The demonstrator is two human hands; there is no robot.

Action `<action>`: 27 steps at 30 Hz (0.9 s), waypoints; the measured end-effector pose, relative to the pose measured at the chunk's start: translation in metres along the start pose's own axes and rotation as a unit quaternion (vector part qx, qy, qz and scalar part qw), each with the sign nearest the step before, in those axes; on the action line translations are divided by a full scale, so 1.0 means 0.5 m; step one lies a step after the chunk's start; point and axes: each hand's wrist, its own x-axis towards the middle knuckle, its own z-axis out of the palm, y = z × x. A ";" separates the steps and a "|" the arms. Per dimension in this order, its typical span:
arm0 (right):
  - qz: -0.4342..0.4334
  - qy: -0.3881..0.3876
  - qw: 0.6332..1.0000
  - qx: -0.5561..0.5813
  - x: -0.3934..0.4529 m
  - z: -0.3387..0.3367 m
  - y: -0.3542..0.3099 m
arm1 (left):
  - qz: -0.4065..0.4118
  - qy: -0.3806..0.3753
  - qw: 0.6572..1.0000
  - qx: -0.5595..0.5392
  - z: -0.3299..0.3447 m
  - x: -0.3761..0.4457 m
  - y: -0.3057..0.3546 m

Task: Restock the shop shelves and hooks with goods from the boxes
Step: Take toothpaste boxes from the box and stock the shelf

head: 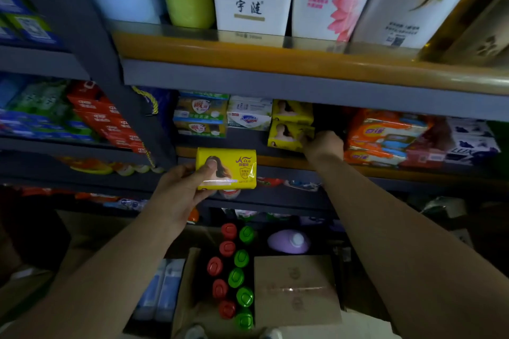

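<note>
While my left hand (179, 190) grips 1 yellow soap pack (226, 168) before the shelf edge (278, 161), my right hand (323, 146) curls round the lower of 2 stacked yellow packs (289, 135). Dark open room lies just right of them.

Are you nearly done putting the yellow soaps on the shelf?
Partway. Two yellow soap packs already sit stacked on the grey metal shelf, and the right hand touches the lower one. The left hand holds another yellow soap pack, not yet shelved. Open cardboard boxes of goods below remain.

Yellow soap pack (226, 168) in left hand (176, 191); right hand (325, 146) against stacked yellow packs (290, 126) on shelf (275, 161).
</note>
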 end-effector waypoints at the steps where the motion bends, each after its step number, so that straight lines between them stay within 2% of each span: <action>1: -0.003 0.003 1.000 -0.003 0.005 0.004 0.001 | -0.001 -0.003 1.000 0.000 0.004 0.004 -0.001; 7: -0.003 0.053 0.998 0.029 0.028 0.012 -0.007 | -0.004 -0.016 1.000 0.000 0.019 0.015 -0.004; 10: -0.012 0.046 0.999 0.011 0.027 0.012 -0.005 | -0.011 -0.010 1.000 -0.009 0.025 0.019 -0.005; 12: -0.038 0.041 0.998 -0.006 0.002 0.004 -0.006 | -0.015 -0.010 1.000 -0.008 0.032 0.019 -0.005; 15: -0.119 0.085 0.989 -0.007 -0.066 -0.016 -0.004 | -0.021 -0.016 1.000 -0.013 0.047 0.018 -0.005; 17: -0.155 0.051 0.986 0.023 -0.117 -0.020 0.005 | -0.023 -0.024 0.999 -0.008 0.064 0.018 -0.003; 19: -0.132 -0.051 0.986 0.093 -0.160 -0.015 0.016 | -0.025 -0.026 0.999 0.000 0.085 0.021 -0.004; 21: -0.088 -0.153 0.959 0.220 -0.190 -0.007 0.026 | -0.029 -0.019 0.999 -0.001 0.110 0.020 -0.004; 22: -0.076 -0.180 0.941 0.276 -0.198 -0.004 0.030 | -0.030 -0.019 0.999 0.000 0.123 0.020 -0.004; 25: -0.059 -0.171 0.907 0.381 -0.199 -0.006 0.031 | -0.028 -0.036 0.999 0.009 0.156 0.019 0.003; 27: -0.055 -0.139 0.909 0.390 -0.186 -0.016 0.023 | -0.008 -0.038 0.998 0.047 0.169 0.020 0.016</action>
